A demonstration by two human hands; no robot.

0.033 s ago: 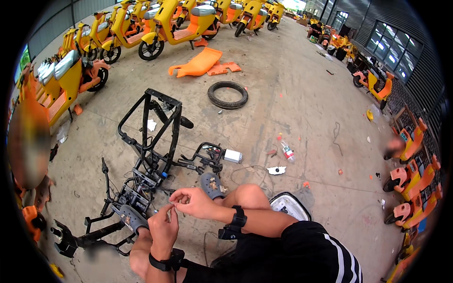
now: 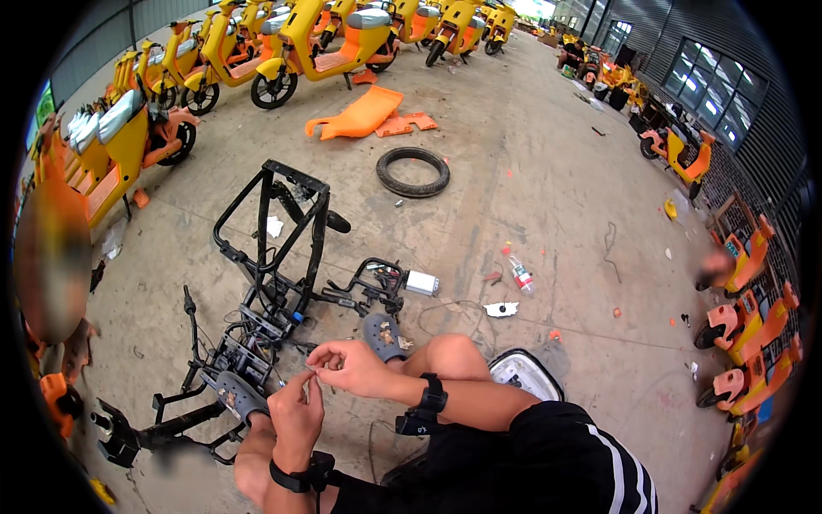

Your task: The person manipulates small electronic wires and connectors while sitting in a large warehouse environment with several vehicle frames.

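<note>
Above the black scooter frame (image 2: 272, 287), my left hand (image 2: 295, 413) and my right hand (image 2: 358, 368) meet, both pinched. Their fingertips come together on something too small to make out. Wires and metal parts of the frame lie just beyond and to the left of my hands. A handlebar lever (image 2: 190, 301) sticks up on the frame's left side. My feet in grey clogs (image 2: 385, 336) stand against the frame and beside a black bracket (image 2: 377, 278). A silver box (image 2: 423, 283) lies at that bracket's right end.
A black tyre (image 2: 413, 190) and an orange body panel (image 2: 360, 116) lie on the floor ahead. Right of me are a plastic bottle (image 2: 521, 278), a white piece (image 2: 502, 309) and a white-lined shell (image 2: 522, 370). Yellow scooters (image 2: 321, 56) stand in rows along both sides.
</note>
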